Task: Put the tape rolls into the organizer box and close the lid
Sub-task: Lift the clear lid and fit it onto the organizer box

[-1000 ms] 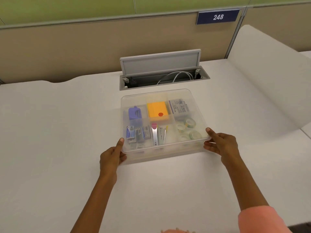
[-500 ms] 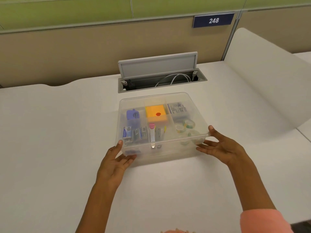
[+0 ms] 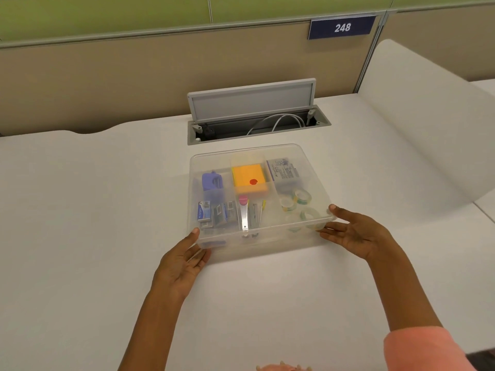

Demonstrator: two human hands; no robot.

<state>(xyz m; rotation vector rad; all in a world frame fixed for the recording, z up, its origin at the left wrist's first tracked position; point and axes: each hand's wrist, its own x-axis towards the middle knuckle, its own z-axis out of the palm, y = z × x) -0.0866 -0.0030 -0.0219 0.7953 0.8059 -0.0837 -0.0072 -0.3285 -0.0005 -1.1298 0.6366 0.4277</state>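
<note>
A clear plastic organizer box [image 3: 316,180] sits on the white desk with its translucent lid [image 3: 214,159] lying flat on top. Several tape rolls [image 3: 296,203] show through the lid in the right-hand compartment, with an orange sticky-note pad [image 3: 249,178] and staples in the others. My left hand [image 3: 182,261] rests flat against the box's front left corner, fingers apart. My right hand [image 3: 356,231] lies open at the front right corner, fingertips touching the box edge. Neither hand grips anything.
An open cable hatch [image 3: 257,116] with a raised grey flap and a white cable lies just behind the box. A curved white divider [image 3: 423,124] rises at the right. A beige partition wall with a "248" sign [image 3: 341,27] closes off the back.
Both hands have loosened from the box's front corners: the fingers spread and the palms drew back slightly. The lidded box stays in place.
</note>
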